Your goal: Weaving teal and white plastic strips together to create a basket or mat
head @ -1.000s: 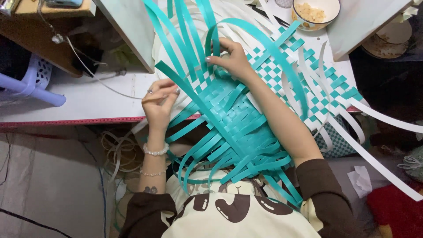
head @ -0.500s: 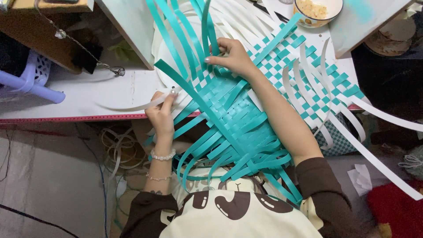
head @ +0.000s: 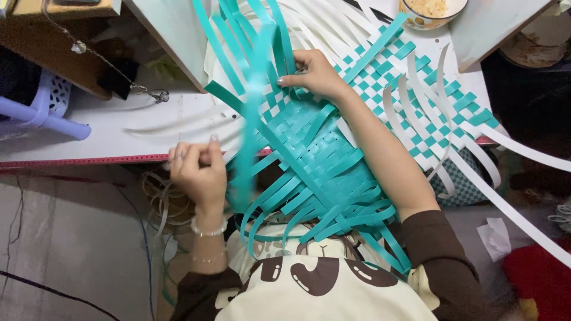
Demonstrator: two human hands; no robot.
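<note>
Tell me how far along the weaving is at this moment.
Done: a teal panel and a teal-and-white checkered panel are already interlaced on the white table. In hand: the left hand has a grip on a white strip, while the right hand presses on the weave. Left: many loose teal strips and loose white strips hang unwoven.

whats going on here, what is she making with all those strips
A person is weaving flat teal and white strips into a checkered mat on a white table. The right hand presses on the woven part where the teal strips cross. The left hand, at the table's edge, pinches a white strip that looks blurred. Loose teal strips hang toward the lap. A bowl sits at the far edge.
</note>
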